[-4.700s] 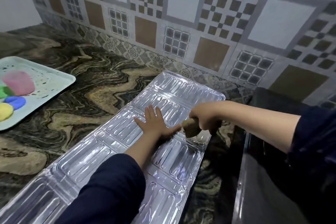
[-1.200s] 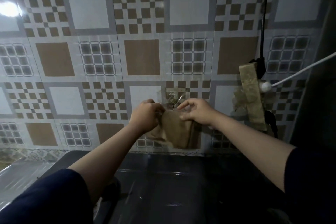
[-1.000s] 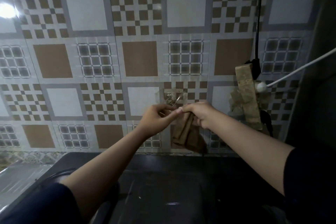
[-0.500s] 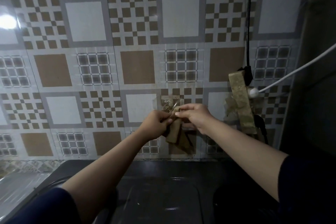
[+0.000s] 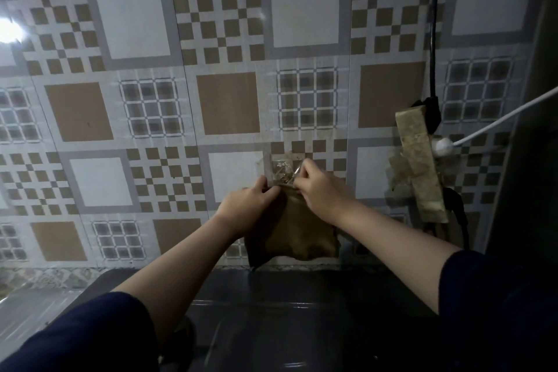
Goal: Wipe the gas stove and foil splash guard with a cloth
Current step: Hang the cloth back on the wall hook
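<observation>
A brown cloth hangs spread against the tiled wall just under a small clear stick-on hook. My left hand pinches the cloth's top edge on the left. My right hand grips the top edge on the right, fingertips up at the hook. Below both arms lies the dark gas stove. A strip of the silver foil splash guard shows at the lower left, lying flat beside the stove.
A taped-over power strip hangs on the wall to the right, with a black cable above it and a white plug and cord. A dark vertical surface fills the far right. A light glare sits at the far left.
I left the foil on the counter and turned to the wall above the stove. The cloth, bunched narrow half a second ago, now hangs spread wide under the hook, both hands on its top edge.
</observation>
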